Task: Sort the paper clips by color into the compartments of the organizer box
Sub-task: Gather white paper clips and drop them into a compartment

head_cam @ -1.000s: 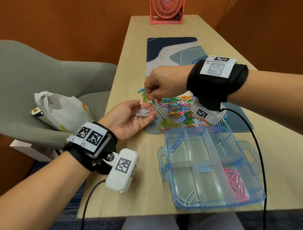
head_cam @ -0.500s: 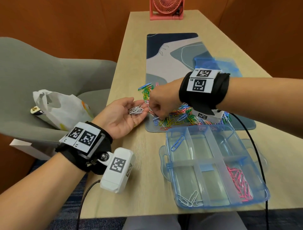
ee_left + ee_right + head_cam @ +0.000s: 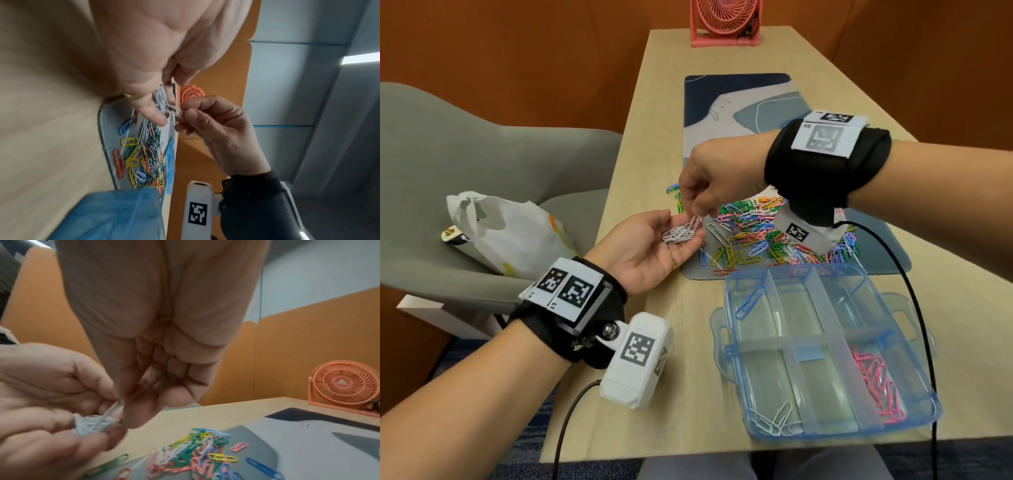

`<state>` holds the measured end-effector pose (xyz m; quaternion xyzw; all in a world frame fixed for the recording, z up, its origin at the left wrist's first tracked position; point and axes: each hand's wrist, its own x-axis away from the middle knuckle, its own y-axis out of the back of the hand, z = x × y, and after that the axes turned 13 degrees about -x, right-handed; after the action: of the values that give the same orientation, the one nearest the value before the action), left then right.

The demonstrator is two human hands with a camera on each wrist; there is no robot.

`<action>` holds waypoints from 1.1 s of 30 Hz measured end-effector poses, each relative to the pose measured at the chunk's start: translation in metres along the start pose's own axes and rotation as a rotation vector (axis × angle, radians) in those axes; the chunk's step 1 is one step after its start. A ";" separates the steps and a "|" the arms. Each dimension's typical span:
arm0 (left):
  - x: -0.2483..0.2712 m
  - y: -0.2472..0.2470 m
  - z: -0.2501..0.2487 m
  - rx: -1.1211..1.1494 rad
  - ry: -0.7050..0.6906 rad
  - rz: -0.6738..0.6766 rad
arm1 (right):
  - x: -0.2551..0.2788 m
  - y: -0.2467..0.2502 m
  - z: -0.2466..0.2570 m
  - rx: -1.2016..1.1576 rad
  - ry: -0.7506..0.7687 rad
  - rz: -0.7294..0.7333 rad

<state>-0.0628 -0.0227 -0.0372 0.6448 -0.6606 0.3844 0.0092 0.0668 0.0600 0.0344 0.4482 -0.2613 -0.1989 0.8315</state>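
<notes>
right hand [image 3: 717,181]: up off pile [image 3: 763,233] | white clip [image 3: 697,222] now pinched over left hand [image 3: 647,250]

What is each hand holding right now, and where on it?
The right hand pinches one white paper clip by its top end, over the left hand, which cups a small pile of white clips in its palm.

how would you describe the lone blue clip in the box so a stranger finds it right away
Find the clear blue organizer box at the near right of the wooden table. Look at its far-left compartment, the corner nearest the colourful clip pile. The blue paper clip lies there alone and slanted; the other filled compartments hold white clips and pink clips.
</notes>
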 end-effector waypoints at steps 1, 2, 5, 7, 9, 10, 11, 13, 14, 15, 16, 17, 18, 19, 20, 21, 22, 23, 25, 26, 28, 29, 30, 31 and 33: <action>0.000 0.000 0.000 -0.008 -0.001 -0.008 | -0.002 0.001 -0.002 0.029 -0.024 -0.005; -0.001 0.001 0.001 -0.015 -0.005 -0.019 | -0.003 0.002 -0.005 0.052 -0.051 0.000; -0.001 0.003 0.002 -0.004 -0.001 -0.033 | -0.010 -0.003 -0.012 0.045 -0.100 0.044; -0.001 0.004 0.002 -0.002 0.003 -0.046 | -0.013 -0.005 -0.011 0.011 -0.079 0.046; -0.001 0.005 0.001 -0.015 0.003 -0.067 | -0.014 -0.002 -0.008 -0.024 -0.056 0.024; 0.000 0.005 0.000 -0.030 0.003 -0.076 | -0.014 0.000 -0.007 -0.047 -0.049 0.011; 0.000 0.004 0.000 -0.039 0.005 -0.078 | -0.014 0.002 -0.006 -0.079 -0.041 0.000; 0.001 0.003 -0.002 -0.029 0.010 -0.053 | -0.014 0.002 -0.004 -0.170 -0.022 0.006; 0.001 0.003 -0.002 -0.017 0.010 -0.037 | -0.014 0.001 -0.002 -0.206 -0.010 0.024; 0.002 0.003 -0.003 -0.005 0.005 -0.023 | -0.014 0.000 0.000 -0.222 0.002 0.040; 0.002 0.003 -0.003 0.008 -0.001 -0.017 | -0.014 -0.001 0.001 -0.217 0.014 0.048; 0.002 0.003 -0.004 0.021 -0.005 -0.019 | -0.015 0.000 0.000 -0.199 0.018 0.042; 0.003 0.003 -0.005 0.027 -0.007 -0.034 | -0.016 0.002 -0.001 -0.173 0.009 0.023; 0.003 0.004 -0.005 0.024 -0.008 -0.052 | -0.019 0.004 -0.004 -0.136 -0.011 -0.003; 0.004 0.005 -0.005 0.015 -0.007 -0.066 | -0.021 0.006 -0.006 -0.083 -0.034 -0.026; 0.005 0.006 -0.005 0.009 -0.005 -0.075 | -0.023 0.007 -0.008 -0.021 -0.053 -0.038; 0.005 0.007 -0.005 0.007 -0.004 -0.080 | -0.024 0.007 -0.010 0.043 -0.064 -0.038; 0.006 0.008 -0.005 0.010 -0.003 -0.079 | -0.026 0.005 -0.011 0.102 -0.065 -0.028; 0.009 0.007 -0.005 -0.002 -0.004 -0.060 | -0.030 -0.002 -0.014 0.187 -0.054 0.000; 0.009 0.008 -0.004 -0.024 -0.010 -0.048 | -0.031 -0.006 -0.015 0.215 -0.046 0.015; 0.008 0.009 -0.001 -0.075 -0.026 -0.024 | -0.035 -0.011 -0.016 0.257 -0.043 0.054; 0.007 0.010 0.000 -0.098 -0.026 -0.018 | -0.036 -0.013 -0.017 0.277 -0.047 0.070; 0.007 0.010 0.001 -0.107 -0.026 -0.016 | -0.038 -0.014 -0.018 0.298 -0.050 0.079; 0.006 0.009 0.001 -0.106 -0.025 -0.012 | -0.040 -0.014 -0.019 0.315 -0.052 0.083; 0.006 0.010 0.000 -0.071 -0.030 -0.014 | -0.042 -0.015 -0.020 0.329 -0.056 0.082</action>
<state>-0.0719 -0.0289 -0.0394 0.6544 -0.6692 0.3512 0.0248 0.0450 0.0888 0.0021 0.5615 -0.3314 -0.1317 0.7467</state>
